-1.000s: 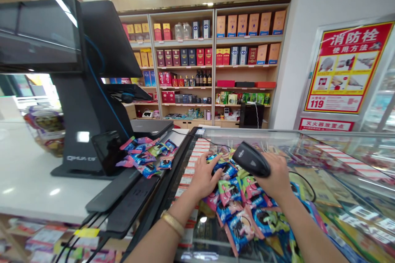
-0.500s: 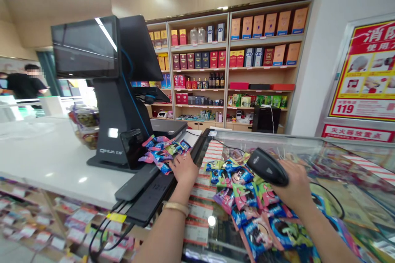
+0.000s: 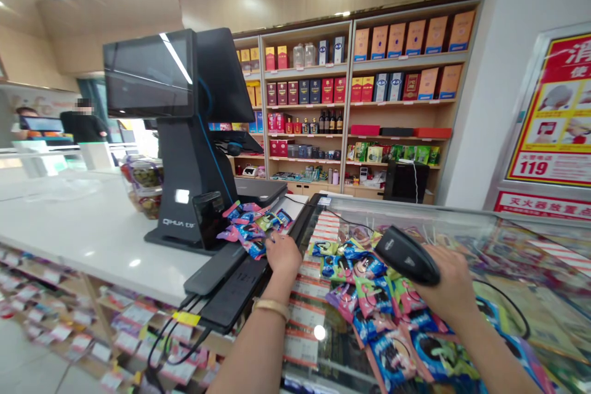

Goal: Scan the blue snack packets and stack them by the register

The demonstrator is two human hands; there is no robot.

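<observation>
My right hand point(image 3: 446, 280) is closed around the handle of a black barcode scanner point(image 3: 407, 255), its head pointing left. Below the scanner, many small blue, pink and green snack packets point(image 3: 392, 354) lie spread over the glass countertop. My left hand point(image 3: 282, 252) is at the near right edge of a smaller pile of similar packets point(image 3: 249, 226) beside the monitor stand. Its fingers are bent and drawn together at a packet; the fingertips are partly hidden.
A black double-screen register point(image 3: 178, 135) stands on the white counter point(image 3: 106, 246). Plastic jars point(image 3: 145, 181) sit behind it. Black devices with cables point(image 3: 231, 292) run along the counter's edge. Shelves of boxes and bottles point(image 3: 305, 98) line the back. Another person point(image 3: 83, 126) is far left.
The view has turned slightly left, so everything shifts rightward. My left fingers, spread over the packets before, are now drawn closer together. The scanner stays in my right hand.
</observation>
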